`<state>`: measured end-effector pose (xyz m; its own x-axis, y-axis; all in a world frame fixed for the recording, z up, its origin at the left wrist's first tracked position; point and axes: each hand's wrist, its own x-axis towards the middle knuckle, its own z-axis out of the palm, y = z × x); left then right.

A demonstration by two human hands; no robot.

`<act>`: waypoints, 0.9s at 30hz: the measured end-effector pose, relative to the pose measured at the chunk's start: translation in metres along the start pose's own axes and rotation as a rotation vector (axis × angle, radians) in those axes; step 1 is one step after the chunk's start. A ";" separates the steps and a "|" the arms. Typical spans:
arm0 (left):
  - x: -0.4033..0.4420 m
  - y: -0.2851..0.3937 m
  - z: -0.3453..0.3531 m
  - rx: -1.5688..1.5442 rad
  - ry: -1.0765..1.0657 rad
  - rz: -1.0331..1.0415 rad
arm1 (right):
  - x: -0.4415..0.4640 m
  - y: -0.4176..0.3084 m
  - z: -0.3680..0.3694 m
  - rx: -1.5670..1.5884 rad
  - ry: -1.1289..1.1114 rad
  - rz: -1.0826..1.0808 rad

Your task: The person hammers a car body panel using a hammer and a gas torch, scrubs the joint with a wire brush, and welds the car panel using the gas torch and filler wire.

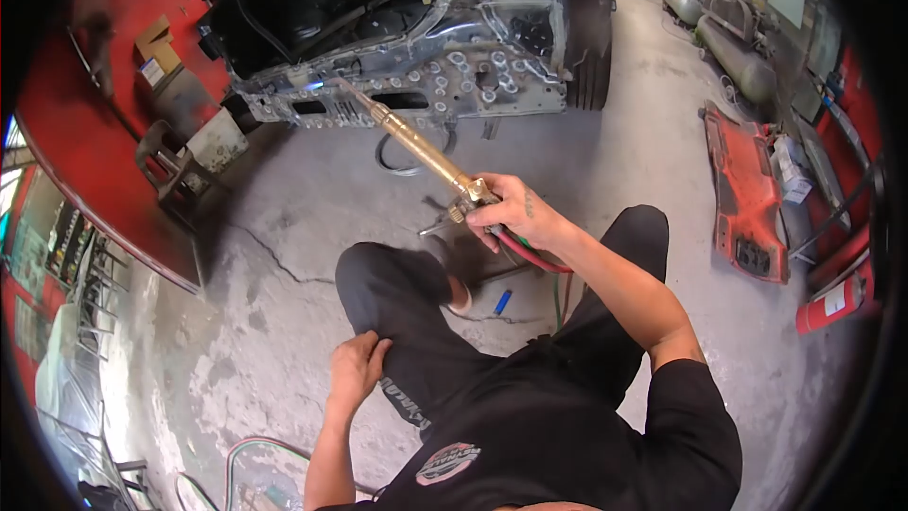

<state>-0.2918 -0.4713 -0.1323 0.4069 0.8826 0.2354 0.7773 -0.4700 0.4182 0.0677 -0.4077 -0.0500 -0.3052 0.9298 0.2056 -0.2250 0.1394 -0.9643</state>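
My right hand [520,213] is wrapped round the valve end of a brass gas torch [416,144]. The torch slants up and left, its nozzle by the lower sill of a stripped car body [445,76]. A small blue flame [317,85] shows beyond the nozzle tip. From the handle, a red hose [539,260] and a green one run down past my leg. My left hand [357,367] rests against my thigh, thumb apart from the bent fingers, with nothing in it. A blue lighter-like object [502,302] lies on the floor between my legs.
A black tyre [593,47] stands at the car body's right end. Boxes [159,47] and a chair [170,156] are on the left. To the right are a red panel [742,189], a fire extinguisher [834,303] and a tank [733,57]. Hoses [241,445] trail at lower left.
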 end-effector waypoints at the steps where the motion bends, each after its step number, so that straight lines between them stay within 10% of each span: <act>1: -0.003 0.004 -0.003 -0.011 -0.007 -0.018 | 0.000 0.000 0.000 -0.001 0.000 0.007; 14: 0.022 0.070 0.033 -0.209 -0.310 0.478 | -0.004 -0.005 0.014 -0.059 0.071 0.067; 20: 0.062 0.172 0.216 -0.379 -0.621 0.816 | -0.013 -0.014 0.000 -0.132 0.097 0.106; 24: 0.074 0.185 0.226 -0.561 -1.024 0.666 | -0.014 -0.006 -0.014 -0.163 0.135 0.110; 27: 0.070 0.192 0.199 -0.802 -1.280 0.931 | -0.012 -0.003 -0.019 -0.180 0.175 0.132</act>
<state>-0.0185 -0.4975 -0.2106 0.9240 -0.3820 0.0194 -0.1514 -0.3186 0.9357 0.0894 -0.4131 -0.0525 -0.1529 0.9865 0.0592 -0.0212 0.0566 -0.9982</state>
